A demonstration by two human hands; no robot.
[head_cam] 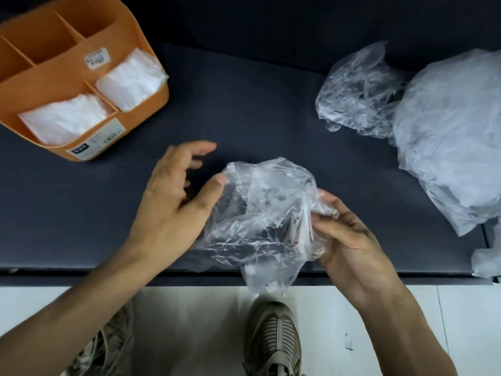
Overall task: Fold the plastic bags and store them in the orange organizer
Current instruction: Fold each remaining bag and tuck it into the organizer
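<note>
We stand at the near edge of the dark table [244,109], our shoes [272,340] on the pale floor below it. Between our hands hangs a clear crumpled bag [260,213], not yet folded; its lower corner droops past the table edge.

Our right hand [349,240] grips the bag's right side, the fingertips [329,210] curled in and pinching a gathered bunch of film. Our left hand [173,202] is spread and relaxed; its thumb [217,184] touches the bag's upper left edge, while the other fingers stand loosely apart, just left of the film and holding nothing. Whether the thumb is pressing or only brushing, we cannot tell.

Well beyond the right fingertips, up and to the right, lies a second crumpled bag [357,90], and touching it on its right a larger pile [455,137] of cloudy film, which may be several bags. A scrap of film [485,261] shows at the right margin.

Far out past the left fingers, up and to the left, sits the organizer [54,74]. Its two nearest compartments each hold a white folded bag: one in the front left [65,118], one in the front right [130,80]. The rear compartments look bare.

By our judgement the task is partly done: two bags stored, one in hand to be flattened and folded, and at least two more waiting on the right.
</note>
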